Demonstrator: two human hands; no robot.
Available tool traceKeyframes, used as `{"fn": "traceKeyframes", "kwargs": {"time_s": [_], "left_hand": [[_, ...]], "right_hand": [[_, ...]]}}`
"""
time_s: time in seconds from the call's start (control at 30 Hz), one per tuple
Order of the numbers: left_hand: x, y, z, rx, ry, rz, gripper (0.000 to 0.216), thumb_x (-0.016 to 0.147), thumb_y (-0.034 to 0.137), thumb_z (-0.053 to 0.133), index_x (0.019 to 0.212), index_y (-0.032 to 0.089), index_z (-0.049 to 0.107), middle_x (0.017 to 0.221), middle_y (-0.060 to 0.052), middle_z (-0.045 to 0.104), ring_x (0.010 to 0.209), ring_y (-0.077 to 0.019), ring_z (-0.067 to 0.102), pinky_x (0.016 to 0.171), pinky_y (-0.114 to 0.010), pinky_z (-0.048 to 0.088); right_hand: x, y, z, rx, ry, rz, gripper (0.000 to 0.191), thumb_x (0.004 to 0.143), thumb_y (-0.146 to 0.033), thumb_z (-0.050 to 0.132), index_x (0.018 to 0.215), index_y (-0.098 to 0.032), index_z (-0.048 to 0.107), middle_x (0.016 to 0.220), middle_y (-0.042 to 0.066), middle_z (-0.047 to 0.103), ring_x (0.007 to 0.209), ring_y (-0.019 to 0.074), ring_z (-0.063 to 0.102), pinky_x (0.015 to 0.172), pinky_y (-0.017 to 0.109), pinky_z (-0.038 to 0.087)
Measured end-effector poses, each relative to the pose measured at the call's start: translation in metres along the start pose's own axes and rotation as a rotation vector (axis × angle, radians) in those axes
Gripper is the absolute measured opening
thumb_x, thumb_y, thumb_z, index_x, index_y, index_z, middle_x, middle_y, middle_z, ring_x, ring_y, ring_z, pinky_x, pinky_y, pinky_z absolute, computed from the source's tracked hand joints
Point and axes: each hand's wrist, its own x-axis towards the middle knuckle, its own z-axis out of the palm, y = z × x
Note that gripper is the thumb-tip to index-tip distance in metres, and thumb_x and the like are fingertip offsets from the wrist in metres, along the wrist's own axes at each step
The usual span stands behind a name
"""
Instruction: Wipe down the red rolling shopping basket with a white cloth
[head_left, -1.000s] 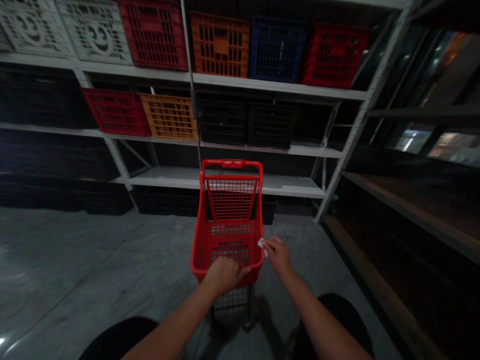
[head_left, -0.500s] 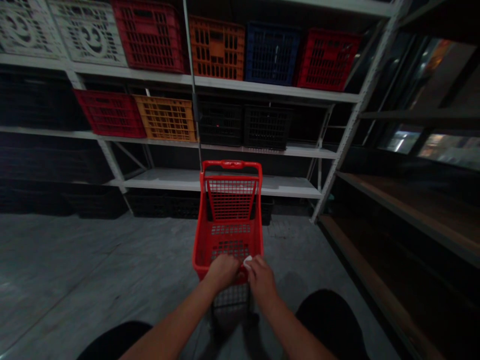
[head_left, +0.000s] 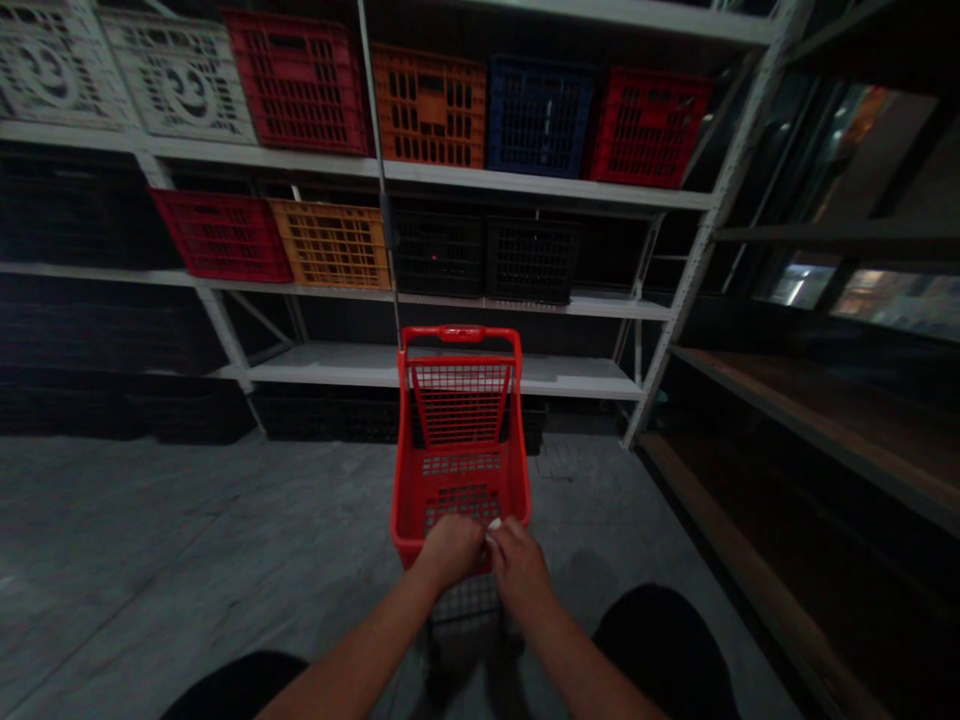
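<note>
At lower centre, my left hand (head_left: 450, 550) and right hand (head_left: 519, 566), touching, clamp the near rim of the red plastic mesh trolley basket (head_left: 461, 465).

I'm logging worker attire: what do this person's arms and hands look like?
Both forearms are bare, no sleeves in view. The left hand and right hand are ungloved; no watch, ring or bracelet shows in the dim light.
</note>
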Motion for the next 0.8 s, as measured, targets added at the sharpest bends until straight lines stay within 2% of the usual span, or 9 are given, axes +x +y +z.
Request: {"fn": "traceKeyframes", "kwargs": {"time_s": [0.07, 0.23, 0.3, 0.37, 0.47, 0.53, 0.67, 0.73, 0.8], "left_hand": [[-0.004, -0.003, -0.001, 0.003, -0.005, 0.008, 0.029, 0.077, 0.037, 0.046, 0.086, 0.014, 0.062, 0.080, -0.014, 0.067, 0.077, -0.0240, 0.063, 0.070, -0.034, 0.047], [-0.019, -0.021, 0.004, 0.031, -0.020, 0.010, 0.039, 0.072, 0.050, 0.051, 0.084, 0.015, 0.063, 0.077, -0.014, 0.067, 0.076, -0.0256, 0.063, 0.068, -0.035, 0.047], [-0.027, -0.031, 0.007, 0.026, -0.009, 0.027, 0.043, 0.071, 0.055, 0.048, 0.083, 0.016, 0.062, 0.076, -0.013, 0.067, 0.075, -0.0249, 0.063, 0.068, -0.034, 0.047], [-0.035, -0.041, 0.009, 0.011, -0.003, 0.038, 0.048, 0.070, 0.060, 0.045, 0.082, 0.017, 0.062, 0.075, -0.011, 0.067, 0.074, -0.0236, 0.063, 0.068, -0.032, 0.047], [-0.045, -0.051, 0.007, 0.011, -0.020, 0.006, 0.056, 0.068, 0.066, 0.041, 0.079, 0.016, 0.063, 0.075, -0.011, 0.067, 0.075, -0.0231, 0.063, 0.070, -0.031, 0.046], [-0.047, -0.047, 0.003, 0.017, -0.031, -0.053, 0.057, 0.067, 0.067, 0.041, 0.078, 0.015, 0.063, 0.077, -0.012, 0.066, 0.078, -0.0245, 0.062, 0.072, -0.033, 0.045], [-0.033, -0.015, -0.002, -0.086, 0.009, -0.175, 0.053, 0.070, 0.060, 0.043, 0.093, 0.015, 0.060, 0.085, -0.011, 0.066, 0.083, -0.0255, 0.061, 0.072, -0.034, 0.045], [-0.020, 0.002, 0.000, -0.146, 0.061, -0.231, 0.047, 0.074, 0.052, 0.043, 0.097, 0.015, 0.058, 0.086, -0.011, 0.066, 0.081, -0.0243, 0.062, 0.070, -0.034, 0.046], [-0.010, 0.012, 0.005, -0.164, 0.057, -0.278, 0.034, 0.079, 0.039, 0.039, 0.091, 0.015, 0.061, 0.082, -0.012, 0.067, 0.078, -0.0233, 0.063, 0.068, -0.033, 0.047]], "right_hand": [[0.003, 0.001, -0.002, 0.018, -0.013, -0.004, 0.023, 0.079, -0.010, 0.043, 0.081, -0.021, 0.064, 0.079, 0.004, 0.057, 0.073, 0.0141, 0.055, 0.065, 0.024, 0.045], [0.021, 0.025, -0.036, -0.006, 0.045, 0.067, 0.021, 0.081, -0.017, 0.045, 0.078, -0.019, 0.066, 0.072, 0.003, 0.056, 0.068, 0.0145, 0.054, 0.064, 0.025, 0.044], [0.025, 0.028, -0.042, 0.009, 0.078, 0.067, 0.021, 0.080, -0.017, 0.046, 0.083, -0.019, 0.066, 0.075, 0.003, 0.055, 0.071, 0.0148, 0.054, 0.066, 0.025, 0.044], [0.025, 0.025, -0.038, 0.064, 0.041, -0.002, 0.023, 0.079, -0.015, 0.046, 0.091, -0.021, 0.065, 0.081, 0.003, 0.054, 0.075, 0.0140, 0.054, 0.067, 0.024, 0.044], [0.028, 0.019, -0.021, 0.136, -0.113, -0.130, 0.027, 0.077, -0.010, 0.046, 0.091, -0.023, 0.065, 0.084, 0.002, 0.052, 0.075, 0.0119, 0.052, 0.066, 0.021, 0.043], [0.038, 0.020, -0.012, 0.158, -0.117, -0.127, 0.027, 0.076, -0.009, 0.047, 0.088, -0.023, 0.066, 0.082, 0.002, 0.051, 0.074, 0.0115, 0.052, 0.066, 0.021, 0.043], [0.057, 0.024, -0.001, 0.198, 0.025, -0.030, 0.023, 0.076, -0.008, 0.048, 0.086, -0.019, 0.066, 0.079, 0.002, 0.052, 0.075, 0.0126, 0.052, 0.070, 0.024, 0.043], [0.052, 0.022, 0.003, 0.215, 0.028, -0.023, 0.021, 0.077, -0.009, 0.047, 0.084, -0.018, 0.065, 0.080, 0.003, 0.052, 0.076, 0.0128, 0.052, 0.070, 0.023, 0.042], [0.038, 0.017, 0.008, 0.246, -0.005, -0.039, 0.020, 0.079, -0.011, 0.047, 0.084, -0.018, 0.064, 0.081, 0.003, 0.053, 0.077, 0.0125, 0.053, 0.070, 0.022, 0.042]]}}
